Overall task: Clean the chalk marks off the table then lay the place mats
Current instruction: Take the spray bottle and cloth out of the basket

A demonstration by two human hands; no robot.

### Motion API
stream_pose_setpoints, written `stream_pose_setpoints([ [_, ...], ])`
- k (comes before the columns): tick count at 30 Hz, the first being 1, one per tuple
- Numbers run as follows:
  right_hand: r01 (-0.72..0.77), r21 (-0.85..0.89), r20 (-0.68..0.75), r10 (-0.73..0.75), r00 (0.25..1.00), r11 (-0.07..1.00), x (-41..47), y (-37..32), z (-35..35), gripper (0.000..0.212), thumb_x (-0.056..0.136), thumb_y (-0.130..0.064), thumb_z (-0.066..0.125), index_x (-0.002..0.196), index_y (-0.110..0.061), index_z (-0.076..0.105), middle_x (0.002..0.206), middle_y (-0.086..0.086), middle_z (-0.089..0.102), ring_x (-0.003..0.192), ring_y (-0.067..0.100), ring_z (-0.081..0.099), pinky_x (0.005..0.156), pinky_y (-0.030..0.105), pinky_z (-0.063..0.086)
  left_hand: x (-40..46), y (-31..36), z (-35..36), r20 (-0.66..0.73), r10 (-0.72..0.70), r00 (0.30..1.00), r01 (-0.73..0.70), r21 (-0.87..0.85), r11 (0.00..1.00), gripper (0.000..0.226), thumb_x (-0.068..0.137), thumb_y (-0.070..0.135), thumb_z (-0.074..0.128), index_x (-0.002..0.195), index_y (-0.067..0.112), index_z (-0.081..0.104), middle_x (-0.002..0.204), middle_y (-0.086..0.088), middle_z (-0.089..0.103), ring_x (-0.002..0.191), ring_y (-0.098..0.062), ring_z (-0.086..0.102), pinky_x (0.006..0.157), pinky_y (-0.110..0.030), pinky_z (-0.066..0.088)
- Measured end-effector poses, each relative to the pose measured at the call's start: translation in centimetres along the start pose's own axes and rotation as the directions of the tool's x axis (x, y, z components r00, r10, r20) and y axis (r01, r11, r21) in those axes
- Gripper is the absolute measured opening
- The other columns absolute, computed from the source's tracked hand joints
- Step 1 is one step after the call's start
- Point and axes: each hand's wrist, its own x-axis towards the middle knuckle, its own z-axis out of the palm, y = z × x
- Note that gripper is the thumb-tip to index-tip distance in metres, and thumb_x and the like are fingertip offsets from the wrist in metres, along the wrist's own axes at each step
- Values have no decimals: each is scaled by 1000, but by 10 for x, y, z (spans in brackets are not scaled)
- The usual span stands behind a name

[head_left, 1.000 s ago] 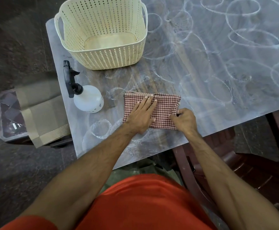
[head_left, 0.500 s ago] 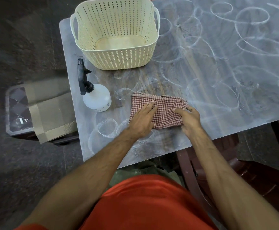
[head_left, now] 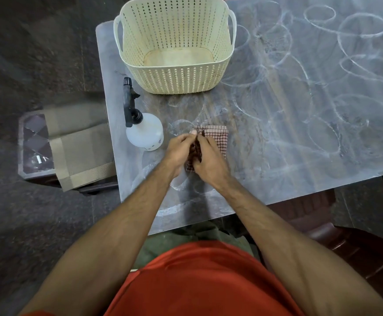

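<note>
Here, left hand (head_left: 178,149) and right hand (head_left: 209,162) both pinching cloth (head_left: 217,137) near table (head_left: 300,169) edge.

Both hands (head_left: 195,153) pinch the checked cloth (head_left: 217,139) — beside the spray bottle (head_left: 144,133).

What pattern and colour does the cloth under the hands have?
The cloth has a small check pattern in dull red and white, best seen in the head view, beside the right hand.
</note>
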Motion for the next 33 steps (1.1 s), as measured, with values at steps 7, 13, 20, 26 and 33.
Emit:
stream_pose_setpoints([
  [7,18,64,84,-24,996,998,-7,8,3,72,82,-19,66,146,-16,33,130,6,52,113,19,53,94,34,48,2,6,2,-46,38,998,-35,53,998,25,86,26,74,103,9,68,95,-7,73,87,-18,70,78,-26,57],
  [13,-109,236,-34,120,992,966,-17,22,-10,55,92,-14,61,144,-17,42,127,-1,59,99,4,61,88,25,53,7,10,4,-44,260,965,-214,447,868,50,84,24,75,129,11,57,122,-4,67,111,-15,63,100,-31,49],
  [20,-418,325,-239,501,832,848,3,40,-24,32,91,-20,67,117,-2,58,91,-3,63,72,5,56,61,12,47,-2,-2,-14,2,489,872,-381,629,678,61,83,2,67,140,7,46,140,-7,54,129,-21,50,109,-43,42],
  [26,-513,604,33,624,781,610,25,38,-28,15,87,-7,67,75,-14,61,75,-1,67,73,18,64,70,34,55,-24,-7,-12,110,618,779,-479,740,472,35,86,8,64,121,10,60,122,-7,59,116,-19,53,104,-31,40],
  [33,-464,870,322,524,788,164,22,27,-35,11,83,-14,57,81,-10,67,80,6,66,72,21,62,65,32,51,-47,-26,17,411,472,780,-600,705,378,51,97,23,52,144,7,42,146,-10,45,134,-22,41,114,-38,32],
])
